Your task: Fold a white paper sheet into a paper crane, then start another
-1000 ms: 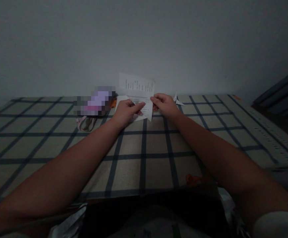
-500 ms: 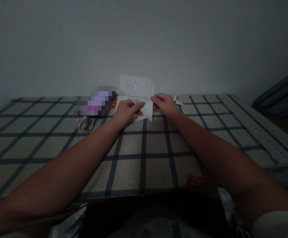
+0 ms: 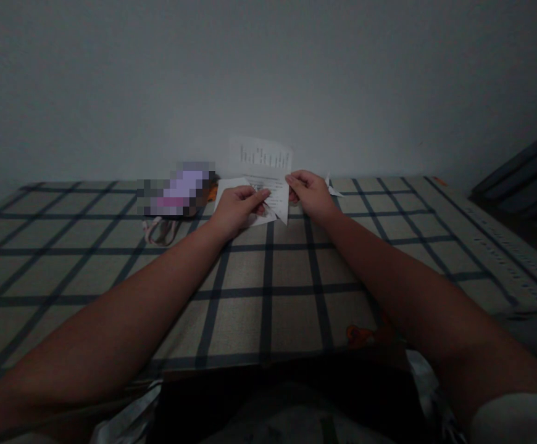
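A printed sheet of paper (image 3: 266, 161) stands raised between my hands, its upper part in front of the wall. My right hand (image 3: 310, 192) pinches its right edge between thumb and fingers. With thumb pressed to fingers, my left hand (image 3: 239, 208) grips the sheet's lower left part. Another piece of white paper (image 3: 228, 184) lies on the table behind and under my left hand; whether it is separate from the raised sheet is hard to tell. Just past my right hand sits a small folded white paper piece (image 3: 334, 189), partly hidden by the hand.
A phone with a blurred purple screen (image 3: 183, 191) stands left of my hands, a looped strap (image 3: 158, 231) in front of it. The checked tablecloth (image 3: 291, 268) covers the table up to the grey wall (image 3: 268, 74). Dark slatted furniture (image 3: 528, 166) is at the right.
My right hand and the raised sheet have shifted slightly right and up. A gap or fold now shows in the paper near my left thumb. The left hand stays nearly still.
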A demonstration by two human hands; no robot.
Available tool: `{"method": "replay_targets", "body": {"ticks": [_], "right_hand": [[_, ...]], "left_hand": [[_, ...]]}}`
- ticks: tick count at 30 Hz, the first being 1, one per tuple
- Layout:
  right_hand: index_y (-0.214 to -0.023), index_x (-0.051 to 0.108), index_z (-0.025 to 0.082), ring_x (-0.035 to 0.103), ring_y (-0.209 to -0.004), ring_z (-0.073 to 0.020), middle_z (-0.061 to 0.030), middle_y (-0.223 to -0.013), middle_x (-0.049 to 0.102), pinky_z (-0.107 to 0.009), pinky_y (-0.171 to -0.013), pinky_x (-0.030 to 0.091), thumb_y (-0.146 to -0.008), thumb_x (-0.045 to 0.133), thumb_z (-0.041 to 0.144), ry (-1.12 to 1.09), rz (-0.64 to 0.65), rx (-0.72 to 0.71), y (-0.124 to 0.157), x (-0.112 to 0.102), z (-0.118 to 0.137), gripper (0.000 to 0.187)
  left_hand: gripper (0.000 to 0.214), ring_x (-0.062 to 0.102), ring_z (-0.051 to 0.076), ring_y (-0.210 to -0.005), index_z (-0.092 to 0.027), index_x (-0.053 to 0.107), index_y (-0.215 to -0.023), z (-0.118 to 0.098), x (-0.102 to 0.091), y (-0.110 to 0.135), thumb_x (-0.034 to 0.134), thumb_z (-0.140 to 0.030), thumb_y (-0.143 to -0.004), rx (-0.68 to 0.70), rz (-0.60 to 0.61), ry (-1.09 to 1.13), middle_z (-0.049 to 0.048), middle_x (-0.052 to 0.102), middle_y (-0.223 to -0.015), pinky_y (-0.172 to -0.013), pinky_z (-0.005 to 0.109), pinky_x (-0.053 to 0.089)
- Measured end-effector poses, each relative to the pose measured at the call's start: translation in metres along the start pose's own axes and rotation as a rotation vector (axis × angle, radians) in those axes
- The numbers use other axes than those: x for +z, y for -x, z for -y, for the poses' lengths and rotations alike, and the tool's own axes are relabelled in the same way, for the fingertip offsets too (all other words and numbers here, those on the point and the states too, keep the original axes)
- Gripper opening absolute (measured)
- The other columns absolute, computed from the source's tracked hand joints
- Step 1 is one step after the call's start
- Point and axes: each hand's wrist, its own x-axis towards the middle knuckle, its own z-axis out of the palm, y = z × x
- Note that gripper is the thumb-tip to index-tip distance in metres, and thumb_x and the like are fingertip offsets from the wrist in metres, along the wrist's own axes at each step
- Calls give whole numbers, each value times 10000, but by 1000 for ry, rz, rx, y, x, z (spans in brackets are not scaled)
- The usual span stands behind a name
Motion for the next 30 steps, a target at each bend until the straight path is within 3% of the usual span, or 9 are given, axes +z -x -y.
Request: {"method": "replay_targets", "body": {"ticks": [5, 13, 19, 26, 30], "right_hand": [[-831, 630, 181, 538, -560, -79, 36, -642, 596, -202, -545, 455, -926, 648, 341, -4, -2, 1, -1, 1, -3, 187], [-823, 635, 173, 540, -555, -70, 30, -667, 620, -198, -544, 452, -937, 627, 262, 16, -35, -27, 0, 0, -1, 145], [-792, 606, 182, 522, -548, -68, 36, -643, 581, -194, -543, 448, -937, 642, 349, 6, -14, -38, 0, -2, -3, 224], [-805, 608, 188, 523, -561, -76, 30, -649, 579, -199, -550, 458, -943, 636, 358, 48, -8, -12, 1, -2, -1, 221], [-782, 599, 187, 519, -563, -76, 27, -652, 578, -201, -551, 454, -950, 619, 306, 56, 1, -29, 1, -2, 0, 207]], "left_hand": [[409, 490, 93, -487, -153, 645, -545, -5, 0, 2, 807, -470, -746, -2, -30, -75, 26, 612, -543, -492, 233, 348], [427, 578, 119, -574, -151, 668, -602, 4, 1, -3, 769, -535, -761, -9, 36, 138, 42, 641, -627, -561, 236, 464], [287, 563, 100, -594, -160, 697, -682, 2, 1, -4, 847, -404, -676, 11, -80, 131, 9, 643, -662, -566, 208, 444], [369, 549, 109, -586, -157, 654, -659, -2, 4, -4, 812, -486, -709, -42, -86, 247, 17, 604, -646, -547, 221, 440], [278, 562, 107, -613, -163, 685, -709, 1, 3, -6, 831, -399, -690, -9, -153, 197, 8, 624, -664, -557, 208, 438]]}}
